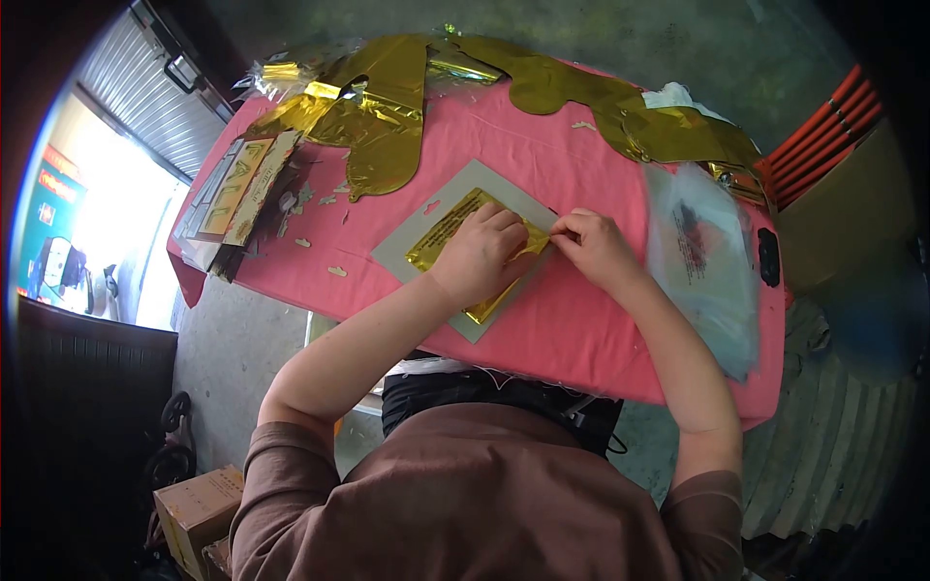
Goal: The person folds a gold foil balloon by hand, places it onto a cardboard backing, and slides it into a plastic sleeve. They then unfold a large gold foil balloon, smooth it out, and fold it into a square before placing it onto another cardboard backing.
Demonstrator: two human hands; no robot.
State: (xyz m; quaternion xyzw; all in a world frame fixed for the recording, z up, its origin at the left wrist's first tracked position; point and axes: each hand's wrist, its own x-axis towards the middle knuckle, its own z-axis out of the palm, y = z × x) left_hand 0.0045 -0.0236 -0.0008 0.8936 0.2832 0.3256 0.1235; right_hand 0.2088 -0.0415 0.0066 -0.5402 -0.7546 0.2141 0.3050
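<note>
Gold foil (448,235) lies half hidden under left hand (481,254).

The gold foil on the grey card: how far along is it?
Partly done. Left hand presses the folded foil flat on the card; right hand pinches its edge. Packed cards sit stacked at the table's left. Unfolded foil shapes still wait at the far side.
</note>
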